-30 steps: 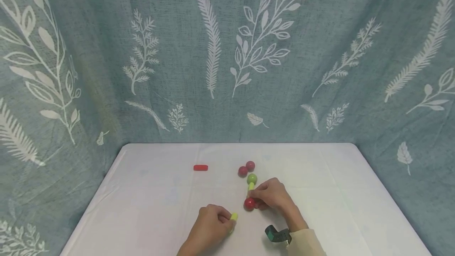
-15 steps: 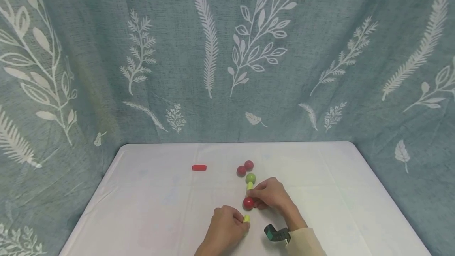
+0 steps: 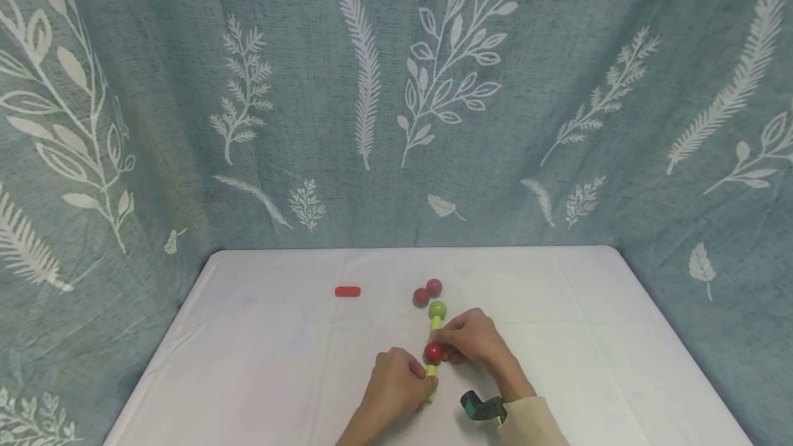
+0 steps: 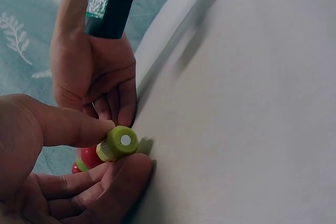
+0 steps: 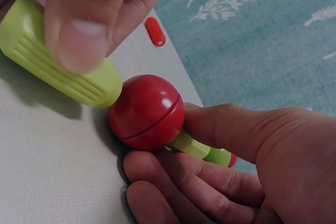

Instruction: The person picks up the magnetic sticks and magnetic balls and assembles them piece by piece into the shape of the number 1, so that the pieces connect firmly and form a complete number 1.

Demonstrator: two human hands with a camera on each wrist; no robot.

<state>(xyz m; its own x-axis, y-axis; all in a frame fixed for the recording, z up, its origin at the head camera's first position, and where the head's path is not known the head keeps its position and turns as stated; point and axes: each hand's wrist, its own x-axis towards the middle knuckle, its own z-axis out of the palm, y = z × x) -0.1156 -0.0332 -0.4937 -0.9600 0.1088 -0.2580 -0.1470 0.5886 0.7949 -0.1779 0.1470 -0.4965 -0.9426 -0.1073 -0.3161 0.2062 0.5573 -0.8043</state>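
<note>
In the head view, my left hand [image 3: 396, 380] pinches a yellow-green ridged rod [image 3: 430, 372] between thumb and fingers. A round silvery disc [image 4: 125, 140] marks the rod's near end in the left wrist view. The other end meets a shiny red ball [image 5: 147, 111], which has a groove around it. Past that ball, my right hand [image 3: 473, 336] grips a second yellow-green rod [image 3: 436, 323], partly covered by the fingers. A green ball [image 3: 437, 310] sits at this rod's far end, so balls and rods form one line on the table.
Two darker red balls [image 3: 421, 297] lie together just behind the green ball. Farther left is a short red rod [image 3: 347, 291]. The white table [image 3: 260, 349] ends at a blue-green leaf-patterned curtain [image 3: 384, 212]. A dark wrist device [image 3: 482, 407] hangs at the right wrist.
My left hand has moved right and slightly forward with its rod, from apart to touching the red ball. My right hand has kept its hold on the other rod.
</note>
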